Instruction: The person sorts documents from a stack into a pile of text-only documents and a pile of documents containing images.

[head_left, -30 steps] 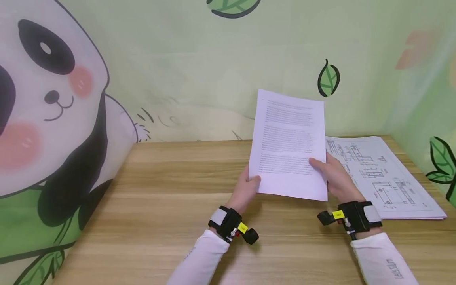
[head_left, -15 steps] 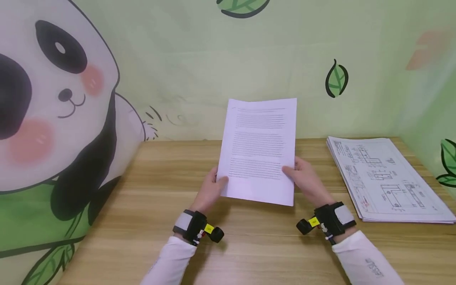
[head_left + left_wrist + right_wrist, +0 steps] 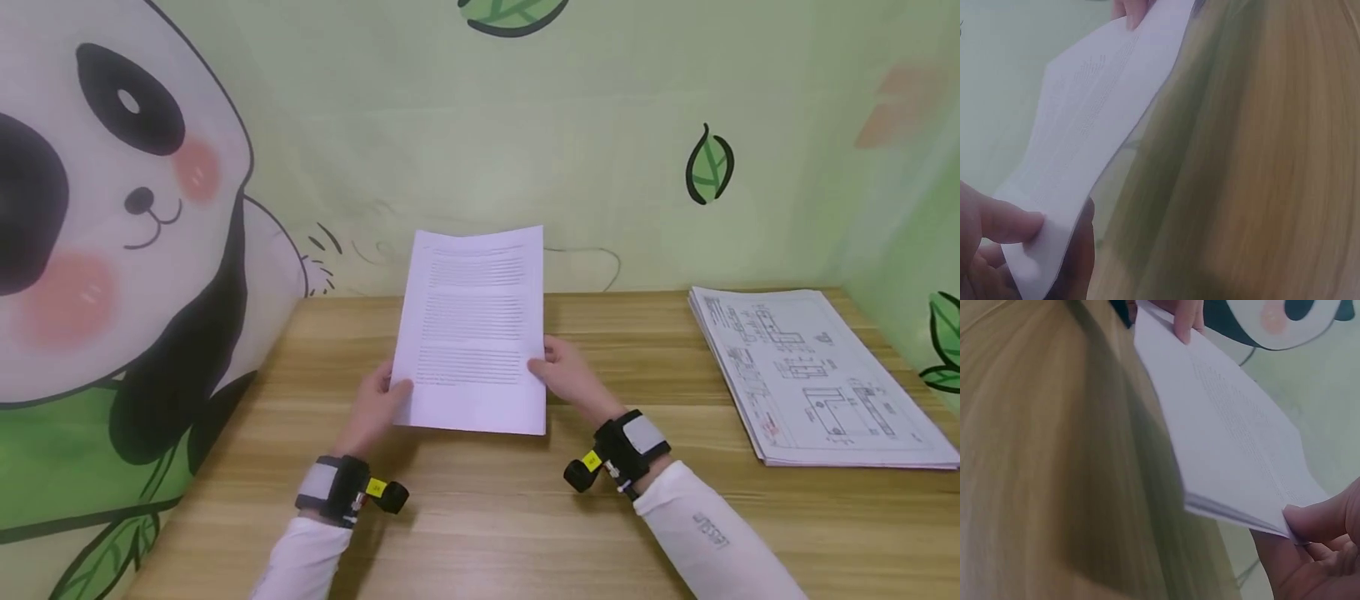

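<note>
A stack of printed paper (image 3: 474,333) is held up over the wooden table, its text side facing the head camera and its top edge slightly bowed. My left hand (image 3: 372,406) pinches the lower left edge, thumb on the front and fingers behind. On the right edge, somewhat higher, my right hand (image 3: 573,377) grips the sheets the same way. In the right wrist view the stack (image 3: 1229,425) shows a layered edge of several sheets. The left wrist view has the stack (image 3: 1104,125) clear of the table, with the left thumb pressing its corner.
A second pile of paper (image 3: 817,375) with technical drawings lies on the right of the wooden table (image 3: 480,533). Behind the table hangs a pale green backdrop (image 3: 600,100) with a panda and leaves. Both wrists wear black camera straps.
Both hands have carried the printed stack leftward and a little lower, away from the drawings pile. The head view has shifted slightly. The drawings pile stays on the table.
</note>
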`<state>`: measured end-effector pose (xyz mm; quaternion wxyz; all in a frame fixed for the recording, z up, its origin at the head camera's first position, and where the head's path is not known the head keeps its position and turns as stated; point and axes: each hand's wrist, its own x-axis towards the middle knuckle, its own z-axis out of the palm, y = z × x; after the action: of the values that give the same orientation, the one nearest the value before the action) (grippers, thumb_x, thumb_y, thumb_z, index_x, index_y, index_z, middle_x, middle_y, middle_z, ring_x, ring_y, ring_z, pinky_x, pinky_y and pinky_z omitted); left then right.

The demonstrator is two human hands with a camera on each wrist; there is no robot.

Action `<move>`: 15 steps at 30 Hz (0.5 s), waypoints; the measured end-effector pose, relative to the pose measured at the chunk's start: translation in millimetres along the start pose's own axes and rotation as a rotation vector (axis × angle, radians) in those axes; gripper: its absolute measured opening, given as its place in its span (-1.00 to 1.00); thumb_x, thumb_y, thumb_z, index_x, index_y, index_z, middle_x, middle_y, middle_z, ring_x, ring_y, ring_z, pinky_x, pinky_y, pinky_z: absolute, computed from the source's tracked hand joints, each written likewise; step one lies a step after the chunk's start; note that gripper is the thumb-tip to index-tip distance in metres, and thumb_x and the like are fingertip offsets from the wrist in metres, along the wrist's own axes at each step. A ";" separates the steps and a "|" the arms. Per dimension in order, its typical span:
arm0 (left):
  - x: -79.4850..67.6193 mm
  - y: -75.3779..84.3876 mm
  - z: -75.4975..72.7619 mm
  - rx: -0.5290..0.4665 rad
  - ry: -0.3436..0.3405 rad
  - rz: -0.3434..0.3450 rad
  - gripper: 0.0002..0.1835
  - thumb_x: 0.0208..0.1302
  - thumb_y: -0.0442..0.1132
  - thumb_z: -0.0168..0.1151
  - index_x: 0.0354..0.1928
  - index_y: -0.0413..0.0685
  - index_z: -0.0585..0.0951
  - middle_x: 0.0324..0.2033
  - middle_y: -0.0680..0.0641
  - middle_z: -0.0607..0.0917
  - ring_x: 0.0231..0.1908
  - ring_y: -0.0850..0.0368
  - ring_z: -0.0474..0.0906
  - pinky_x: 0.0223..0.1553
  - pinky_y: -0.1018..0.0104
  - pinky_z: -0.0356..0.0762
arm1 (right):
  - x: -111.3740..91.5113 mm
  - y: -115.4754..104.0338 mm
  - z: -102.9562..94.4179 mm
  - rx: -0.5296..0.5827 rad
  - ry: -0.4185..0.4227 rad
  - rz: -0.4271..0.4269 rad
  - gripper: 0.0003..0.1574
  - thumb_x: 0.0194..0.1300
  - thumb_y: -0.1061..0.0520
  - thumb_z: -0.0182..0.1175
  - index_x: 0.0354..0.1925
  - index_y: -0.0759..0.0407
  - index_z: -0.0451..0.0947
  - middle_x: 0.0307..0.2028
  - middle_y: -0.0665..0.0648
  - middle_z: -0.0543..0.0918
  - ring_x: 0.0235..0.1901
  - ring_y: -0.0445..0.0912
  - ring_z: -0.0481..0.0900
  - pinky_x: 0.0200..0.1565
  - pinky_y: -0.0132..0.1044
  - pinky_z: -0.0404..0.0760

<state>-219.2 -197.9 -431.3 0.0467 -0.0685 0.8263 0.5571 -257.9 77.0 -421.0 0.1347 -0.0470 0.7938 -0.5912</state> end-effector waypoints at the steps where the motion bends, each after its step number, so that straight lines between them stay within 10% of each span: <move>1: -0.3 -2.8 -5.2 0.011 0.005 -0.011 -0.50 0.36 -0.16 -0.06 0.33 -0.05 0.28 0.16 -0.21 0.48 0.08 -0.14 0.45 0.19 -0.12 0.36 | 2.8 -0.7 5.3 -0.014 0.008 0.004 -0.48 0.35 0.22 -0.01 0.26 0.25 0.29 0.03 0.29 0.62 -0.11 0.01 0.61 -0.15 -0.22 0.61; 15: -6.2 -28.6 -56.2 0.225 -0.006 -0.142 -0.44 0.33 -0.25 -0.13 0.36 -0.24 0.19 0.26 -0.37 0.35 0.19 -0.26 0.30 0.21 -0.23 0.26 | 23.7 7.7 67.7 -0.058 0.033 0.022 -0.59 0.30 0.25 0.03 0.10 0.33 0.46 -0.20 0.27 0.68 -0.44 -0.13 0.56 -0.50 -0.41 0.47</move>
<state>-208.5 -260.1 -435.4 0.0957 -0.1195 0.8765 0.4565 -261.7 11.1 -450.1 0.1265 -0.0322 0.8133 -0.5671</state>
